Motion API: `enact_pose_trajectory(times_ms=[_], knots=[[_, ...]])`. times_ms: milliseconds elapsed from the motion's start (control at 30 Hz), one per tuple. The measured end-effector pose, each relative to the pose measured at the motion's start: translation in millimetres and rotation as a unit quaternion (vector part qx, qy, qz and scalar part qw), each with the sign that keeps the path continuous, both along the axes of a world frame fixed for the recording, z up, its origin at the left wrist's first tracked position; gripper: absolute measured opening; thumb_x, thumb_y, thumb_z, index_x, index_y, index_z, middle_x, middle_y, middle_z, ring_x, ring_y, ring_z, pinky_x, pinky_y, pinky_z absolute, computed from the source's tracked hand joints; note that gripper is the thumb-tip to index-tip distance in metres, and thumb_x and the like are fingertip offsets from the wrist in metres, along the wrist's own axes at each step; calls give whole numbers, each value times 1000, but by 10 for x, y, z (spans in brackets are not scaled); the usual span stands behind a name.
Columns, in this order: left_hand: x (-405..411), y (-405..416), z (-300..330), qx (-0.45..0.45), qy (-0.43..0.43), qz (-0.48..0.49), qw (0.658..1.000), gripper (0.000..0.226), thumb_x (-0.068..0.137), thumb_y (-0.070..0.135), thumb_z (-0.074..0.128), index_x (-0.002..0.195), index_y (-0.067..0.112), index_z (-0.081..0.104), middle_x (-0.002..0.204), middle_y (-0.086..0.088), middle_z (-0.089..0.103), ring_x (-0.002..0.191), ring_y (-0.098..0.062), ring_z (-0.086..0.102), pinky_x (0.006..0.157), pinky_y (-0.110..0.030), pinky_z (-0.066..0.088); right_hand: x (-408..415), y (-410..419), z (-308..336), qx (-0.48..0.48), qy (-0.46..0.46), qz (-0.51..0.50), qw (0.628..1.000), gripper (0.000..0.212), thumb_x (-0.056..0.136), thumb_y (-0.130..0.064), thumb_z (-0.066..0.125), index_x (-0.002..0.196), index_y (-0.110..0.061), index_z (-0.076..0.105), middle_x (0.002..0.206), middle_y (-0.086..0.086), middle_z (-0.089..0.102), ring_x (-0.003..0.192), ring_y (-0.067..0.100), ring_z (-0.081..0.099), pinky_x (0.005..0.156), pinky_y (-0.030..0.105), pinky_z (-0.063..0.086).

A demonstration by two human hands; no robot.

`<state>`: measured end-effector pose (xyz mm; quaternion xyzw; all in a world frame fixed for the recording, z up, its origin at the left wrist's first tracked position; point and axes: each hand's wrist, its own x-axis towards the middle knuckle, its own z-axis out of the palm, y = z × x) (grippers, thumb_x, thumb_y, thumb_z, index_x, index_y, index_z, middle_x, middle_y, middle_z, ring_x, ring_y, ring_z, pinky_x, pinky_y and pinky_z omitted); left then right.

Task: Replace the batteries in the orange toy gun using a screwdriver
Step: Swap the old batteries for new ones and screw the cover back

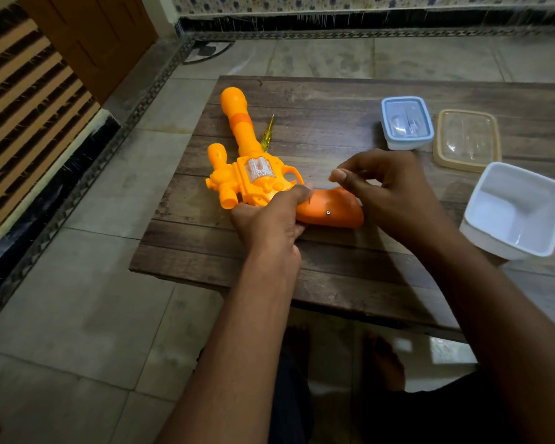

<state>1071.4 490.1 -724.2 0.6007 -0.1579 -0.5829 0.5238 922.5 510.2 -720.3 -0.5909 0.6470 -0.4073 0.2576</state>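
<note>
Table (350,267): low wooden top, carrying everything I work on.

Orange toy gun (253,168): lies flat on its side at the table's 9 o'clock edge, so that the screw hole in the grip faces up at me. Its long axis runs from the darker orange grip (330,211), nearest me, to the bulbous muzzle at about 11 o'clock; the barrel points away from me and slightly left.

White tub (519,213): open and tilted, at 3 o'clock, within reach, presumably to take loose parts. Clear lid (466,139) and blue-rimmed box (406,121) sit beyond it toward 1 o'clock.

My left hand (269,219): presses down where body meets grip, fingers curled around the near side, thumb laid across the top. I judge this pins the toy so it cannot slide or roll.

My right hand (388,184): hovers over the grip's far edge, fingers bent, thumb and forefinger drawn together. Whether they pinch a small screw I cannot tell; the tips are too dim.

Screwdriver (267,134): yellow, translucent handle, lying just beside the barrel on its right, tip toward 12 o'clock, nearly parallel to it. No hand touches it.
</note>
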Motion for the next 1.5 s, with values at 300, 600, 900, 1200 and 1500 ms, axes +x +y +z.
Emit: enact_pose_trajectory(times_ms=[300, 600, 900, 1200, 1500], knots=[[201, -46, 27, -1, -32, 26, 999, 69, 64, 2, 94, 120, 24, 58, 107, 1, 72, 82, -11, 67, 72, -41, 60, 201, -560, -13, 34, 6, 62, 998, 22, 105, -20, 56, 114, -22, 76, 110, 3, 74, 104, 18, 68, 91, 48, 58], [265, -74, 15, -15, -39, 50, 998, 86, 63, 1, 94, 138, 22, 55, 123, -2, 69, 96, -19, 68, 91, -55, 60, 565, -1353, 93, 117, 298, 241, 916, 60, 100, -4, 52, 152, -35, 48, 129, 16, 48, 114, 30, 51, 86, 26, 37], [281, -96, 16, -14, -7, 41, 999, 78, 66, 0, 92, 130, 25, 54, 109, 3, 69, 86, -11, 67, 74, -43, 61, 435, -1327, -44, 39, 321, 172, 930, 25, 90, 1, 69, 109, -15, 75, 118, 11, 41, 111, 32, 51, 75, 27, 34], [143, -1, 39, -42, 38, 27, 998, 93, 66, -5, 91, 143, 31, 52, 118, 2, 71, 92, -15, 70, 69, -43, 63, 250, -402, 154, -114, 175, 59, 976, 23, 90, -9, 62, 110, -19, 68, 103, 1, 73, 97, 23, 73, 85, 56, 57], [-131, 134, -5, -17, 85, -11, 996, 74, 66, -11, 88, 131, 13, 62, 117, -9, 74, 102, -26, 72, 83, -46, 63, 189, 139, 328, -203, -151, -47, 966, 15, 100, 9, 48, 114, 4, 45, 93, 17, 70, 83, 21, 77, 77, 43, 65]])
